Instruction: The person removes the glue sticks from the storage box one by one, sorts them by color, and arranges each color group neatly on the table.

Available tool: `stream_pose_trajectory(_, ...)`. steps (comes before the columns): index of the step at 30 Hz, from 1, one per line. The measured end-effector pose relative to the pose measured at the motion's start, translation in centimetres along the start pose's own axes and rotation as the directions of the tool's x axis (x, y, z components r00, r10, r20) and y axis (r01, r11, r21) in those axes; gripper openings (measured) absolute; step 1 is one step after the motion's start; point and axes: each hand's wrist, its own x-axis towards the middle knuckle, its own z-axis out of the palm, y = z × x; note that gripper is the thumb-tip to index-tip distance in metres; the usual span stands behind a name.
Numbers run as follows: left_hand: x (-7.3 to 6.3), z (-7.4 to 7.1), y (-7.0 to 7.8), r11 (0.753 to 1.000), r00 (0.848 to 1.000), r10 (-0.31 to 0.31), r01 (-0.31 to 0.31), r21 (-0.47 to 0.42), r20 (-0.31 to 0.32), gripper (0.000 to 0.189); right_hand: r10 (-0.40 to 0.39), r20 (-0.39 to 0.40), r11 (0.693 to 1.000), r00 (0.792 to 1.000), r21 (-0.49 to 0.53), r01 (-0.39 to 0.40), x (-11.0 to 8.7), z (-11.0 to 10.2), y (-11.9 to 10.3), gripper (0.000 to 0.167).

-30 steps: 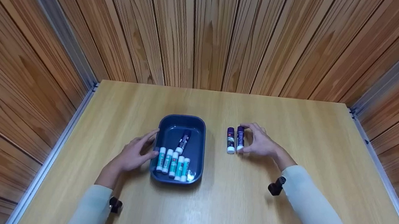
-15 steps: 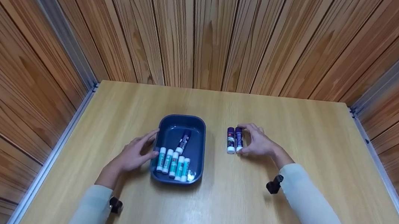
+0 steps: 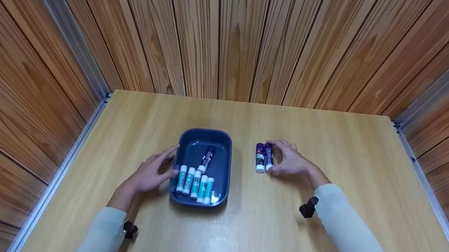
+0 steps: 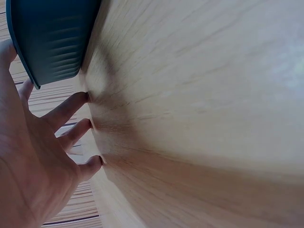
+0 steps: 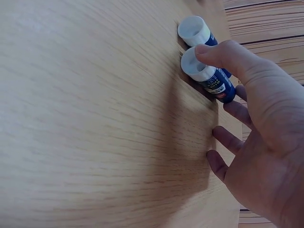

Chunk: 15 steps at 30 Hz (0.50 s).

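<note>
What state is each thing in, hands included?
Tray: upright, uncovered
Green sticks: five, lying in tray
Inner purple stick: lying aslant in tray
Left purple stick: lying on table
Right purple stick: lying on table, pinched
Left hand: touching tray
Right hand: pinching right purple stick

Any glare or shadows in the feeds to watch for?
Head view: glare in the tray's near right corner, soft sheen on the table. Left wrist: dark shadows, pale bright patch at the right edge. Right wrist: broad shadow beside the nearer glue stick.

There are three purple glue sticks (image 3: 260,157), five green ones (image 3: 195,185), one tray (image 3: 221,163).
</note>
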Motion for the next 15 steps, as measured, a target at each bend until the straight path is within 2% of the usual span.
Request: stream_pose_trajectory(15, -0.18, -0.02, 0.2, 1.0, 1.0, -0.006, 0.006, -0.025, 0.01, 0.08, -0.018, 0.003, 1.0, 1.0, 0.001, 0.018, -0.02, -0.02, 0.01, 0.109)
